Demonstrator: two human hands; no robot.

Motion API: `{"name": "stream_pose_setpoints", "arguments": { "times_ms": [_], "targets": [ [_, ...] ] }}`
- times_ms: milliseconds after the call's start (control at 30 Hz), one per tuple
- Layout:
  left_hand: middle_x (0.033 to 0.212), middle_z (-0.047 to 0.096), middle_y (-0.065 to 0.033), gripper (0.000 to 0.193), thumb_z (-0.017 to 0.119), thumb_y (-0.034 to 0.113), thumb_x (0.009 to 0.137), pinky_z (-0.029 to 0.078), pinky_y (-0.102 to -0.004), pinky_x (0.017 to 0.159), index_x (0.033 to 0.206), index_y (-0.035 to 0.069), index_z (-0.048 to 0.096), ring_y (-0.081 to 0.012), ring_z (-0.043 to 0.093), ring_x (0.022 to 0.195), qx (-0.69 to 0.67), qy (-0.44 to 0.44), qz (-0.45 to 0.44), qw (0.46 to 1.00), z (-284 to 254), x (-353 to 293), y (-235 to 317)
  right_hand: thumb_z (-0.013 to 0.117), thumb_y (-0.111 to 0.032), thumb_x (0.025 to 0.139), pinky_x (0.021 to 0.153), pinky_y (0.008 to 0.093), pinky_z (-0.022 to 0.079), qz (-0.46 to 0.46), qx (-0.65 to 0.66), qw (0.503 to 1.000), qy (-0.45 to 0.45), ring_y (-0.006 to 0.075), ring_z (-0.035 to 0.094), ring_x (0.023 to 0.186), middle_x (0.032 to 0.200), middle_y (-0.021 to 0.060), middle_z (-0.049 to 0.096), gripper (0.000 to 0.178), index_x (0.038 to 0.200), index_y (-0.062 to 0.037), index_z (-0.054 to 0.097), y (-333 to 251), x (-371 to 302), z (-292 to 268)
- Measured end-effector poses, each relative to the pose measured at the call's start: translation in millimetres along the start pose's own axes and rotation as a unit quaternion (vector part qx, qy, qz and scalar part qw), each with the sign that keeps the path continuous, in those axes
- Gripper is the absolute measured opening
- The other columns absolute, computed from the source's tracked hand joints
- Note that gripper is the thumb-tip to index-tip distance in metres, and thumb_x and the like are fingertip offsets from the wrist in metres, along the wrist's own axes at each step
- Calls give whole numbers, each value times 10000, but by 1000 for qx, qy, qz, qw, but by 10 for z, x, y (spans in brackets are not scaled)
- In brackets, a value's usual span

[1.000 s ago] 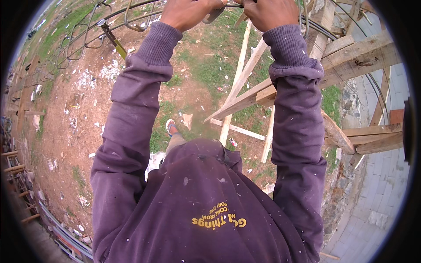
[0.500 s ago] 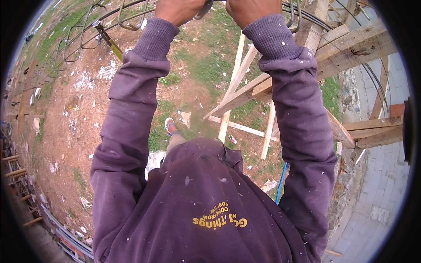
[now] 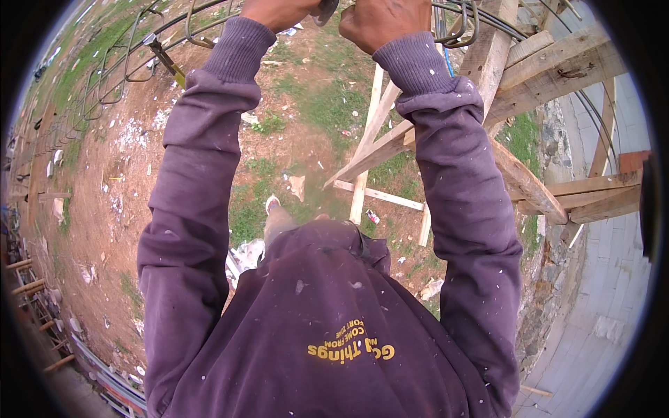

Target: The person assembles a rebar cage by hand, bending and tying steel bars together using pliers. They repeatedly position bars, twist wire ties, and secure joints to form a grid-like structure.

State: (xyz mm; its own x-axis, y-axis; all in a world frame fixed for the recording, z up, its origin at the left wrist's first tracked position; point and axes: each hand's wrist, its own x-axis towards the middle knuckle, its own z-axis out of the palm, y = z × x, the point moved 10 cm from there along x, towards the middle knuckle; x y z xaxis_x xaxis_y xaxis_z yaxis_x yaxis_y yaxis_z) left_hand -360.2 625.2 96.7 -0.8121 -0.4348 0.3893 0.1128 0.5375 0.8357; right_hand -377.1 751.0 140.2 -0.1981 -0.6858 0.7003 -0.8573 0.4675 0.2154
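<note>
Both fists were clenched: left hand [image 3: 279, 10] apparently on a metal tool [image 3: 325, 10], right hand [image 3: 385, 21] by rebar [image 3: 456, 21].

Left hand [image 3: 279, 10]: cut off by the top edge; only the wrist and heel of the hand show, fingers out of view. Right hand [image 3: 387, 24]: knuckles visible, upper part cropped by the same edge. A grey object [image 3: 325, 10] between the two hands is mostly out of frame; its kind cannot be told. The rebar cage [image 3: 139, 49] runs past the rim at upper left. Small litter on the ground [image 3: 125, 132] is too small to identify.
</note>
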Motion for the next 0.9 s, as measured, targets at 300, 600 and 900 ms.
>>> {"name": "stream_pose_setpoints", "arguments": {
  "times_ms": [300,600,900],
  "targets": [
    [701,717,-71,521,734,504,894,537,-287,628,813,-9,767,-122,665,651,78,-37,102,991,-78,-35,46,693,-141,763,869,401,472,-21,74,978,195,260,645,945,1004,98,696,303,1064,-112,702,-74,-434,-241],
    [648,700,-62,485,715,483,910,498,-276,588,780,20,772,-101,636,601,100,-53,131,985,-15,-27,167,761,-173,793,807,392,387,172,12,964,205,224,567,906,972,15,619,391,1181,-209,726,68,-742,206],
    [589,597,-236,382,712,295,867,462,-396,511,743,-65,696,-296,619,503,112,-3,180,977,-126,-41,361,746,-122,815,903,415,433,148,-9,959,242,210,648,769,748,30,674,181,994,-144,737,-193,-617,327]
  ]
}}
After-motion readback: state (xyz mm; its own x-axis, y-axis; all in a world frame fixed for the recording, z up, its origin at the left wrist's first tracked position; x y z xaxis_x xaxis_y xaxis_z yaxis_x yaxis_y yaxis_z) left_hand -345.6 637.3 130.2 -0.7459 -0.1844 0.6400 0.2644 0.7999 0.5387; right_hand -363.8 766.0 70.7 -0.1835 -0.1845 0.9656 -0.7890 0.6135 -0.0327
